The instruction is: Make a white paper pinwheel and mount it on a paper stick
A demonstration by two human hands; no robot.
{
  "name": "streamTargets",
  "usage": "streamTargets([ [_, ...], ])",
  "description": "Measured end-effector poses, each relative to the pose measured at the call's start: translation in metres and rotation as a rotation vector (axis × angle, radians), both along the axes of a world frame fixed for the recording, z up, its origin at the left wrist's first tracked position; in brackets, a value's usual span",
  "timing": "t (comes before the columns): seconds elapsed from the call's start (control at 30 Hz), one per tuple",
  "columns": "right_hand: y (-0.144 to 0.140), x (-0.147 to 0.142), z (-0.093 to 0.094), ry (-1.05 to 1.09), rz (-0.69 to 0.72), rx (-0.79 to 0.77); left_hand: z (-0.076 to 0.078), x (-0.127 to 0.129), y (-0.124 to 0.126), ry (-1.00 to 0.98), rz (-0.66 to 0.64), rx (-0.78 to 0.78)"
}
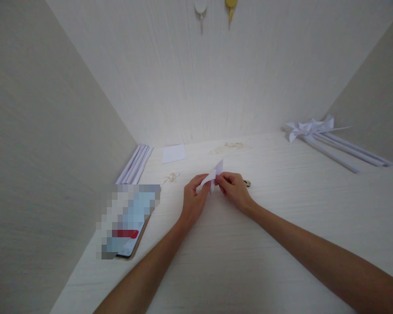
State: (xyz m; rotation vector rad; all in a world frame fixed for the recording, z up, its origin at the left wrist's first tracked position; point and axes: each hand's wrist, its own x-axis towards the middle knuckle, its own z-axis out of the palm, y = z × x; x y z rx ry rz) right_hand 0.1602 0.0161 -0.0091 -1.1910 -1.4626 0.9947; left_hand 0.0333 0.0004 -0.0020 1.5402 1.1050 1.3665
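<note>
Both hands meet over the middle of the white surface, around a small piece of folded white paper. My left hand grips the paper's left side between thumb and fingers. From the other side, my right hand pinches it near its centre. Curved flaps of the paper stick up between the fingers; its lower part is partly hidden by the hands. Just beyond the right hand lies a small metal-looking object, mostly covered, whose kind I cannot make out.
Rolled white papers lie at the left wall, with a blurred-out phone in front. A flat white paper square and small bits are nearby. Paper pinwheels on paper sticks rest back right. Two hooks hang above.
</note>
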Motion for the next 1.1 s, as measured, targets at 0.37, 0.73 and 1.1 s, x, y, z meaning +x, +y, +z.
streamTargets([
  [0.37,-0.001,-0.001,0.002,0.296,0.042,-0.103,0.003,0.0,-0.005,0.119,-0.05,0.153],
  [0.73,-0.003,-0.004,0.014,0.508,0.125,-0.338,0.0,0.0,-0.005,0.204,-0.052,0.261],
  [1.1,-0.003,-0.003,0.01,0.063,-0.074,-0.018,0.001,0.002,-0.004,0.05,-0.102,0.095],
])
